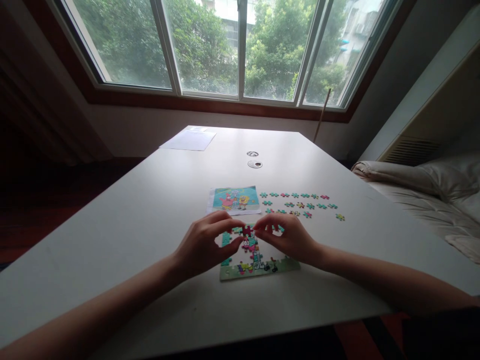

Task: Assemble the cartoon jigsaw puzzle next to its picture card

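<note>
A partly assembled cartoon jigsaw puzzle [258, 267] lies on the white table [150, 215] near its front edge. Both hands hover over its upper part. My left hand [204, 245] and my right hand [287, 237] pinch one small reddish puzzle piece [247, 230] between their fingertips, just above the puzzle. A printed reference picture [234, 199] with cartoon figures lies flat right behind the puzzle. Several loose puzzle pieces [300, 202] are spread in rows to the right of that picture.
A sheet of paper [189, 139] lies at the table's far left. Two round cable-hole covers [254, 159] sit mid-table. A large window runs behind. A bed with pillows [420, 182] is close on the right; a thin stick [321, 116] leans by the far corner.
</note>
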Motion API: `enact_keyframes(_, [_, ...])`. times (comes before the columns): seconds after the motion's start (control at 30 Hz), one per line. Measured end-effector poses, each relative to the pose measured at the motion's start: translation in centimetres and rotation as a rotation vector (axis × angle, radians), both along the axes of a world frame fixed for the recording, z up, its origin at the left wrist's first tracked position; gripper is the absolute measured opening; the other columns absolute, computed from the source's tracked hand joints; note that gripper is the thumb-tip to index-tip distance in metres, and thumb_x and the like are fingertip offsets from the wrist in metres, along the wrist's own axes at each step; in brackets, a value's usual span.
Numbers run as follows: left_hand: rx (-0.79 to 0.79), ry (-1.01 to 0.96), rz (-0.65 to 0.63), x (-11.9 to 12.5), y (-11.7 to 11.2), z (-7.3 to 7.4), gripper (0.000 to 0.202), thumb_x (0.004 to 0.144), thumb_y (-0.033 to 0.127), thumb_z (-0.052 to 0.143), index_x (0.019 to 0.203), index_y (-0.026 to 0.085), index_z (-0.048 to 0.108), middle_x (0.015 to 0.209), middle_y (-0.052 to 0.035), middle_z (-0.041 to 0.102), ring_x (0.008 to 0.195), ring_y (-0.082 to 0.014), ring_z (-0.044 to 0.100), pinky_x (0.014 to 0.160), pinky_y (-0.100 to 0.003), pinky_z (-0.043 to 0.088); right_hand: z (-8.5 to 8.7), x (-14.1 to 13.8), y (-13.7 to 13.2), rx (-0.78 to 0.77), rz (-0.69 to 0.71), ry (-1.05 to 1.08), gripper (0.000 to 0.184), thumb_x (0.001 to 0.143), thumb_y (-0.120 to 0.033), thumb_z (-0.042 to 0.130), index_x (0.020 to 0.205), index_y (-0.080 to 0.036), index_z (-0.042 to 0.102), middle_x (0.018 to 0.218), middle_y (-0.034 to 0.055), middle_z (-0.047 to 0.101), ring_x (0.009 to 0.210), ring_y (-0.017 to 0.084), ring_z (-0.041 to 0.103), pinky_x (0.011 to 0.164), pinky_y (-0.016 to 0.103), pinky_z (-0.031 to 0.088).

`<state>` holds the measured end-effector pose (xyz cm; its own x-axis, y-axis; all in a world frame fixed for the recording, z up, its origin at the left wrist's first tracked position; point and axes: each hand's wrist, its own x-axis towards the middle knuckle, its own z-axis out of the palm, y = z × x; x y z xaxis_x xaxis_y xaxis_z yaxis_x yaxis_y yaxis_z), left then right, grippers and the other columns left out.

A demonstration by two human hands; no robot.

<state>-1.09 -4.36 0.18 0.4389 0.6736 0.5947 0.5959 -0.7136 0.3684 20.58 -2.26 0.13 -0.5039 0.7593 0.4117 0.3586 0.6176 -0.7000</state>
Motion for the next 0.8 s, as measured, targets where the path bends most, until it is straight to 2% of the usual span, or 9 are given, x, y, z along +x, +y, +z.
enact_keyframes(0.27, [-0.036,0.014,-0.046,-0.1,0.1,-0.2,0.016,0.081,0.024,0.06,0.094,0.018,0.067,0.08,-0.0041,0.063,0.07,-0.0141,0.059,0.064,-0.026,0.05,-0.1,-0.2,-0.1,0.144,0.015,-0.017,0.006,0.08,-0.024,0.063,0.077,-0.019,0.066,0.068,0.0004,0.065,0.059,0.01,0.056,0.059,0.022,0.045])
enact_keyframes(0.37, [-0.099,0.072,-0.062,-0.5,0.1,-0.1,0.02,0.08,0.026,0.061,0.098,0.019,0.066,0.085,-0.0048,0.063,0.073,-0.0149,0.059,0.065,-0.027,0.05,-0.4,-0.3,-0.2,0.176,0.036,-0.041,0.005,0.079,-0.022,0.062,0.076,-0.019,0.065,0.068,0.0008,0.065,0.06,0.011,0.055,0.06,0.023,0.045])
enact_keyframes(0.47, [-0.179,0.135,-0.079,-1.4,0.2,0.4,0.028,0.078,0.028,0.062,0.105,0.02,0.064,0.082,-0.003,0.063,0.07,-0.0142,0.058,0.062,-0.025,0.049,-0.7,-0.5,-0.5,0.176,0.059,-0.068,0.005,0.078,-0.022,0.063,0.075,-0.019,0.065,0.068,0.0008,0.064,0.061,0.011,0.055,0.061,0.024,0.045])
enact_keyframes(0.6, [-0.308,0.215,-0.236,-2.9,0.3,1.1,0.022,0.082,0.019,0.056,0.101,0.023,0.067,0.082,-0.0034,0.063,0.071,-0.0133,0.058,0.063,-0.022,0.047,-1.4,-0.8,-1.0,0.13,0.125,-0.138,0.004,0.077,-0.022,0.064,0.074,-0.02,0.065,0.069,0.0005,0.065,0.065,0.012,0.057,0.064,0.025,0.045])
enact_keyframes(0.67, [-0.352,0.279,-0.311,-3.4,0.2,1.3,0.028,0.082,0.014,0.053,0.103,0.026,0.067,0.083,-0.0032,0.063,0.071,-0.0127,0.059,0.064,-0.021,0.046,-1.8,-1.0,-1.2,0.119,0.145,-0.172,0.004,0.076,-0.021,0.064,0.073,-0.02,0.065,0.07,0.0001,0.065,0.066,0.013,0.057,0.067,0.025,0.044])
enact_keyframes(0.8, [-0.355,0.39,-0.363,-3.6,-0.2,1.5,0.039,0.082,0.01,0.05,0.109,0.032,0.066,0.081,-0.0023,0.062,0.068,-0.0121,0.059,0.065,-0.02,0.045,-2.1,-1.2,-1.3,0.116,0.131,-0.223,0.003,0.075,-0.018,0.063,0.072,-0.019,0.065,0.069,-0.0001,0.065,0.066,0.013,0.057,0.07,0.027,0.043])
